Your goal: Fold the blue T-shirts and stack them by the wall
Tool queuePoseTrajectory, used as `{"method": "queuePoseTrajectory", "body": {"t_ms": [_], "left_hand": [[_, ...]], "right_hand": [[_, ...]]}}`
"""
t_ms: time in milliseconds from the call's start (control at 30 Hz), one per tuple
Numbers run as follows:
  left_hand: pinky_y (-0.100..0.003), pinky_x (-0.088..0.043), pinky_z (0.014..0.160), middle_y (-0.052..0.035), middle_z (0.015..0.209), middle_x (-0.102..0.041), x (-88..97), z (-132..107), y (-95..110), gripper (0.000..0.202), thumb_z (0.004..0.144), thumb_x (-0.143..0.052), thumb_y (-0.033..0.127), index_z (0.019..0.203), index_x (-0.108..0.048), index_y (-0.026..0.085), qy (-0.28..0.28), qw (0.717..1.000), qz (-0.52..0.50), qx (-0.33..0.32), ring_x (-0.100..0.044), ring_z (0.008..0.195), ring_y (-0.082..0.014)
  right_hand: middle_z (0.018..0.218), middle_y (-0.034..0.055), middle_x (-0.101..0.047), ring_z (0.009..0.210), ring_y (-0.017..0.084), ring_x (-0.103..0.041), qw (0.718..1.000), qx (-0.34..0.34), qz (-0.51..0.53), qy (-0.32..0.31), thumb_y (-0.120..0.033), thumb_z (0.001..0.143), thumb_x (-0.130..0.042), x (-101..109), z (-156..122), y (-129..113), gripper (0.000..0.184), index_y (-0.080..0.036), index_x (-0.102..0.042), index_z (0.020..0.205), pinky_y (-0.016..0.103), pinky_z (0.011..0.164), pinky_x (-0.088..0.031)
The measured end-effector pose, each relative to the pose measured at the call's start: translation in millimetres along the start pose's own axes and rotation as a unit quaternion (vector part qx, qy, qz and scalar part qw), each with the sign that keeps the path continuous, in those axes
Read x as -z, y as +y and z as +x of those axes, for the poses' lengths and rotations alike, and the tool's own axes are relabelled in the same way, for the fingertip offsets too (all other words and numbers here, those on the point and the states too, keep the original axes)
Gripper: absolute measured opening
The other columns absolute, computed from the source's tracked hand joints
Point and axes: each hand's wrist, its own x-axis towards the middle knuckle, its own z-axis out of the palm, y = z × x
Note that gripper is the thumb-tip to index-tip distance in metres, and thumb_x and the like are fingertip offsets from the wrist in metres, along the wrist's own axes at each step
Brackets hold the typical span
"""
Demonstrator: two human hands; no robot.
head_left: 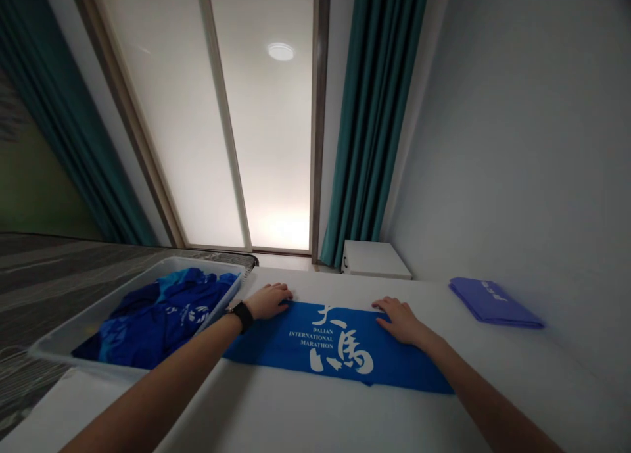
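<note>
Lower centre of frame | blue towel (340,348) lies long side-to-side — left hand (269,302) at its upper-left corner, right hand (400,321) further onto it | your fingers rest flat, not gripping

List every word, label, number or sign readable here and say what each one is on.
"DALIAN INTERNATIONAL MARATHON": white print on the blue cloth.
"大馬": large stylised white characters on the same cloth, the reading somewhat uncertain.
White marks on the folded purple cloth: too blurred to read.
White print on the blue garment in the tray: too blurred to read.
</note>
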Motion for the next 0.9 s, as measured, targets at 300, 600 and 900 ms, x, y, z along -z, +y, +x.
{"method": "queuePoseTrajectory", "body": {"t_ms": [300,600,900], "left_hand": [[-0.032,-0.047,0.085,-0.0083,0.106,-0.067,20.8,-6.1,-25.4,0.027,0.082,-0.060,0.030,0.105,-0.067,0.018,-0.085,0.996,-0.034,0.020,-0.062,0.096,-0.0233],[-0.024,-0.043,0.059,-0.0009,0.080,-0.070,31.8,1.8,-44.5,0.020,0.071,-0.065,0.030,0.088,-0.070,0.019,-0.185,0.981,-0.041,0.029,-0.061,0.069,-0.0174],[-0.032,-0.045,0.079,-0.0071,0.096,-0.068,57.6,9.7,-44.6,0.015,0.081,-0.055,0.026,0.092,-0.063,0.018,-0.031,0.998,0.025,0.039,-0.063,0.090,-0.0240]], "right_hand": [[0.097,0.0064,-0.069,0.085,0.020,-0.061,0.987,-0.026,0.036,-0.156,-0.033,0.076,-0.061,32.3,16.9,22.8,0.025,-0.019,-0.066,0.096,0.029,0.072,-0.042],[0.074,0.0006,-0.066,0.068,0.017,-0.058,0.964,-0.002,0.050,-0.262,-0.030,0.070,-0.063,45.4,24.2,38.0,0.019,-0.017,-0.070,0.081,0.026,0.060,-0.037],[0.106,0.0098,-0.066,0.099,0.024,-0.059,0.993,0.024,-0.109,-0.024,-0.026,0.083,-0.057,68.8,34.3,41.7,0.016,-0.021,-0.067,0.095,0.031,0.079,-0.039]]}}
